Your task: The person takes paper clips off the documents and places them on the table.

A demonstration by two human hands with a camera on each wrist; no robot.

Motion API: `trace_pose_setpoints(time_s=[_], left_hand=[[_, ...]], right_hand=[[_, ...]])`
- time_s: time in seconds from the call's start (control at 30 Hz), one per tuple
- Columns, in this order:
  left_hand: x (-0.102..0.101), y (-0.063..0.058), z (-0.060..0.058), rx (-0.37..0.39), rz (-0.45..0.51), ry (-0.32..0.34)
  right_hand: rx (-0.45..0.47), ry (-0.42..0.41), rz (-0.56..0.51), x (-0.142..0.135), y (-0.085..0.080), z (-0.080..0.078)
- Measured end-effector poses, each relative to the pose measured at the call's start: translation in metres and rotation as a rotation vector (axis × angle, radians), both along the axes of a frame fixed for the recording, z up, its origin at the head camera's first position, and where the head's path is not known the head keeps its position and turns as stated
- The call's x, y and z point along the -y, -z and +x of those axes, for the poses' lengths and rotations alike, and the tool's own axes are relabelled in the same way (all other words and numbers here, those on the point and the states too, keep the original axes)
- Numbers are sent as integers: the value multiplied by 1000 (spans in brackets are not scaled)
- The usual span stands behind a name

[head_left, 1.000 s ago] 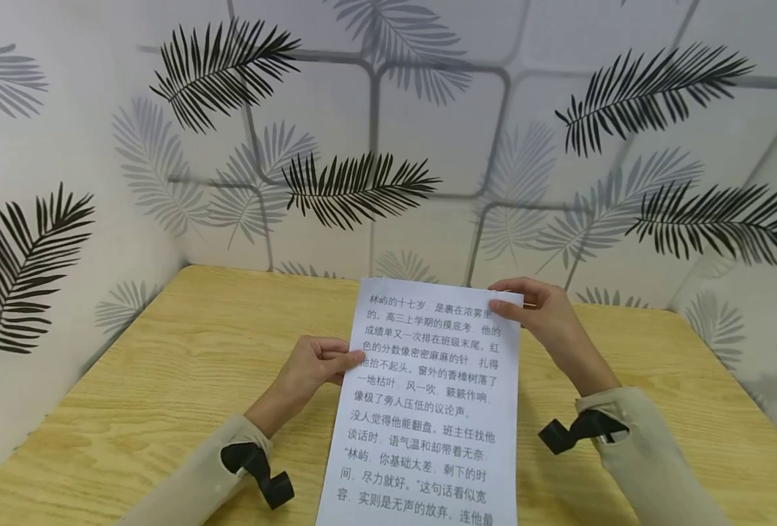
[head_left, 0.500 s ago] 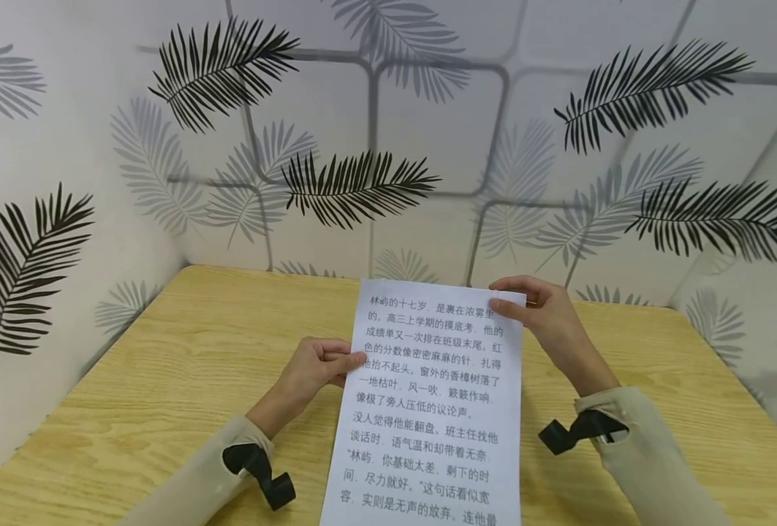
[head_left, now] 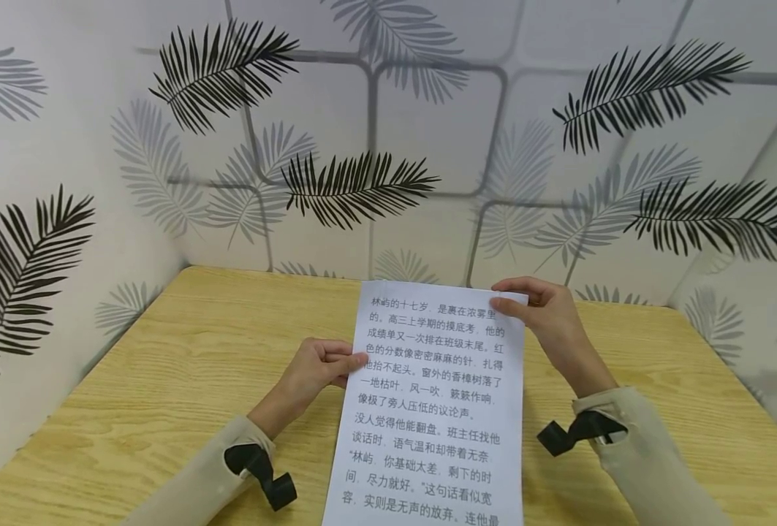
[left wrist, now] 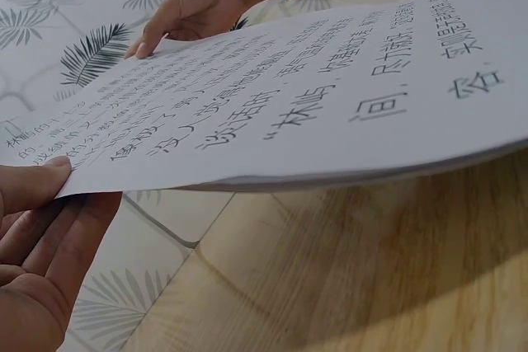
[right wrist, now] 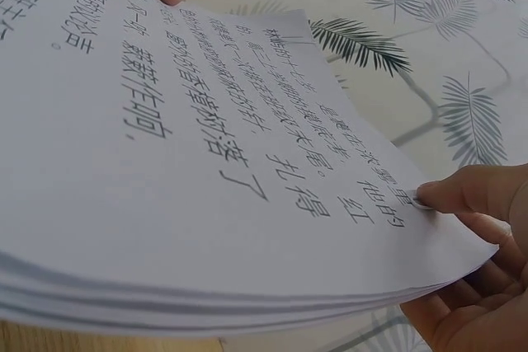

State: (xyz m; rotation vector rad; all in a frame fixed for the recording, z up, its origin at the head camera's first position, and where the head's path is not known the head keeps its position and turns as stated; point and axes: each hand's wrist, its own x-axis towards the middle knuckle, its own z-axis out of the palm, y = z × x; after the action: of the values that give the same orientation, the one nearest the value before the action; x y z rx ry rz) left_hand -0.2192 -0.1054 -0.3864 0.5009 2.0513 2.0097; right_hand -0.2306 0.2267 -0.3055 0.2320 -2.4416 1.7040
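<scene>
A stack of printed paper sheets (head_left: 427, 409) is held up over the table, its top page covered in large Chinese characters. My left hand (head_left: 316, 372) pinches the left edge, thumb on the top page and fingers underneath, as the left wrist view confirms. At the top right corner, my right hand (head_left: 549, 321) grips the stack with its thumb (right wrist: 462, 191) on the printed side and the other fingers behind. Several layered sheet edges show in the right wrist view. The bottom of the stack runs out of the head view.
A wood-grain table (head_left: 184, 351) spreads beneath the paper. Behind and beside it stand pale walls (head_left: 441, 131) with a dark and grey leaf pattern. Each wrist carries a black strap (head_left: 263, 475) over a light sleeve (head_left: 645, 453).
The paper has shifted very slightly to the right and down in the head view. Both hands keep the same grip.
</scene>
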Motion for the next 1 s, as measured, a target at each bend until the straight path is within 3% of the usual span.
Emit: trace_pose_setpoints(time_s=[0.7,1.0], left_hand=[[-2,1,2,-7,24,11],[-1,3,1,-15,29,16]], right_hand=[[26,1,18,-3,-1,5],[35,-20,-29,-3,1,4]])
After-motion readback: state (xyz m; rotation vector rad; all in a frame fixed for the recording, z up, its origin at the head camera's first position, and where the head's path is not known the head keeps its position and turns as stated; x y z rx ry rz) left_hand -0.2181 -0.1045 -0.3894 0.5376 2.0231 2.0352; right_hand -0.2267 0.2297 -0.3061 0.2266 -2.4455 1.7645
